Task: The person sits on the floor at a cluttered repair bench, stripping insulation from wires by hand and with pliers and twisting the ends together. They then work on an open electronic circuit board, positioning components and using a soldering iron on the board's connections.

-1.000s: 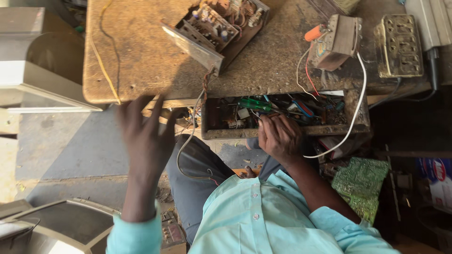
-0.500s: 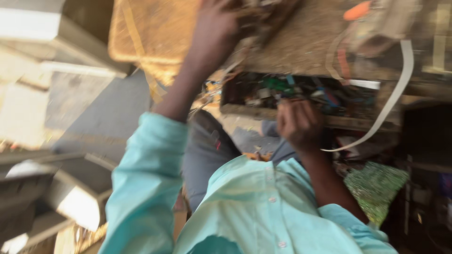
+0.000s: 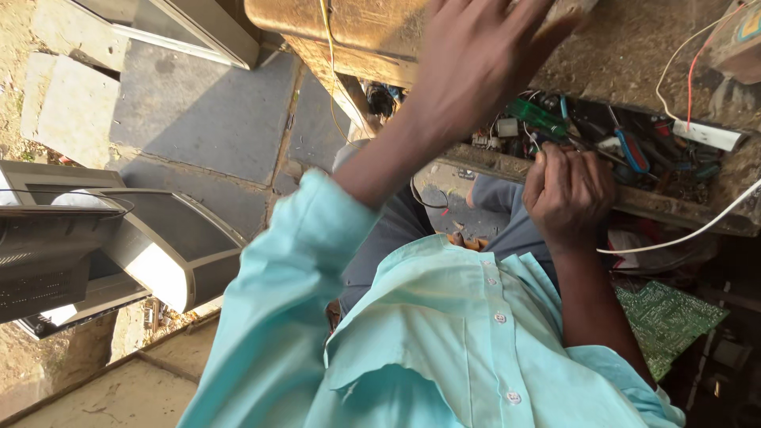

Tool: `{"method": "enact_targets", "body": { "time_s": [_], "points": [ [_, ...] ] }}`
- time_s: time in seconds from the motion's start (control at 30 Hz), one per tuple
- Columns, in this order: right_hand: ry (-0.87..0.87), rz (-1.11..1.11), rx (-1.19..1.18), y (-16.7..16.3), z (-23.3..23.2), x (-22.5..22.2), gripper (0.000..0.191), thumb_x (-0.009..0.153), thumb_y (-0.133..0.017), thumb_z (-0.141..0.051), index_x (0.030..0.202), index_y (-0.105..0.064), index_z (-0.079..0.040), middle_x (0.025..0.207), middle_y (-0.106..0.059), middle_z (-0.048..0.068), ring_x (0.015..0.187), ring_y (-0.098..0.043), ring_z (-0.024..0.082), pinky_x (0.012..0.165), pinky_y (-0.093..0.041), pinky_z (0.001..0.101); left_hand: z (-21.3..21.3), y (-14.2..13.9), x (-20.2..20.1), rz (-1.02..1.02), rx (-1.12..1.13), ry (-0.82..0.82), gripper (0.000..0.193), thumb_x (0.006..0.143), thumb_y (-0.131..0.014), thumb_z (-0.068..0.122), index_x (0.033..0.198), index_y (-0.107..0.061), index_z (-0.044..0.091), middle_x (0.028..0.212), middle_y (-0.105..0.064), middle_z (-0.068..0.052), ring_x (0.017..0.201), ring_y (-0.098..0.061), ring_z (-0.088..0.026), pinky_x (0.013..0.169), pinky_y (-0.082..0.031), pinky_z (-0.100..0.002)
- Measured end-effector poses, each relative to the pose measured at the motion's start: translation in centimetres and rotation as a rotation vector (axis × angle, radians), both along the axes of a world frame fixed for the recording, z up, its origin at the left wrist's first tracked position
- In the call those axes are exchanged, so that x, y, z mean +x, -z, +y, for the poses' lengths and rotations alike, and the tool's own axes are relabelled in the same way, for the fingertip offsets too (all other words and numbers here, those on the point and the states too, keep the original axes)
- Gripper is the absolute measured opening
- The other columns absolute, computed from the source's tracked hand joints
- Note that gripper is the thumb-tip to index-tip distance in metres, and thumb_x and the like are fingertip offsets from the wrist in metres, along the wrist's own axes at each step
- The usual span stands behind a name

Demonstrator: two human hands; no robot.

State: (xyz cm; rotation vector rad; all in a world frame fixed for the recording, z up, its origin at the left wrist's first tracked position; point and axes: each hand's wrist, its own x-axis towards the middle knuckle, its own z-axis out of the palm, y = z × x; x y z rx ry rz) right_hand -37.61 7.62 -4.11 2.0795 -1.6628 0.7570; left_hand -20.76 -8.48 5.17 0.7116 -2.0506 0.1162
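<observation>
Right hand is curling its fingers together at the drawer edge, apparently pinching something small; what exactly, cannot tell. Green-handled screwdriver is lying just beyond those fingertips, inside the drawer among wires and a blue-handled tool. Left hand is stretching over the wooden table, fingers spread apart, holding nothing visible. White cable is trailing right. Green circuit board is sitting lower right.

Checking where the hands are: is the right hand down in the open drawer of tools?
Yes, the right hand reaches into the open drawer, fingers curled among screwdrivers and wires.
</observation>
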Motion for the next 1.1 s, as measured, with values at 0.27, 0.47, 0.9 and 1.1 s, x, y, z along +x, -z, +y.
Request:
{"method": "enact_targets", "body": {
  "time_s": [0.27, 0.47, 0.9, 1.1],
  "points": [
    [0.002, -0.004, -0.006, 0.0, -1.1, -0.3, 0.010, 0.105, -0.067, -0.008, 0.113, -0.067, -0.002, 0.093, -0.063, 0.013, 0.088, -0.065, 0.033, 0.076, -0.052, 0.0470, 12.8, 2.3, 7.8, -0.616, 0.256, 0.331, 0.019, 0.083, -0.069, 0.020, 0.095, -0.068, 0.006, 0.095, -0.064, -0.007, 0.101, -0.060, -0.026, 0.098, -0.047, -0.042],
    [0.031, -0.053, 0.024, -0.5, -0.7, -0.3, 0.014, 0.098, -0.071, -0.008, 0.109, -0.068, -0.001, 0.084, -0.062, 0.012, 0.080, -0.064, 0.031, 0.070, -0.050, 0.0455, 15.2, 6.5, 4.9, -0.889, 0.448, 0.113, 0.021, 0.084, -0.062, 0.018, 0.100, -0.065, 0.004, 0.085, -0.063, -0.007, 0.092, -0.062, -0.023, 0.089, -0.045, -0.040],
    [-0.116, -0.436, -0.117, -3.8, 0.5, -0.3, 0.013, 0.097, -0.068, 0.005, 0.109, -0.065, 0.002, 0.093, -0.068, 0.014, 0.087, -0.067, 0.028, 0.078, -0.055, 0.0375, 16.3, 4.0, 2.1, -0.515, 0.825, 0.275, 0.023, 0.081, -0.063, 0.005, 0.104, -0.065, 0.003, 0.096, -0.065, -0.018, 0.090, -0.068, -0.038, 0.067, -0.054, -0.044],
    [-0.068, -1.115, -0.054, -2.1, 3.3, -1.6, 0.016, 0.105, -0.057, 0.005, 0.121, -0.058, 0.002, 0.109, -0.065, 0.010, 0.095, -0.066, 0.016, 0.084, -0.056, 0.0289, 15.2, 1.9, -0.6, 0.118, 0.940, 0.423, 0.034, 0.082, -0.059, -0.008, 0.113, -0.067, 0.003, 0.092, -0.068, -0.013, 0.088, -0.068, -0.030, 0.074, -0.057, -0.039]
  ]
}}
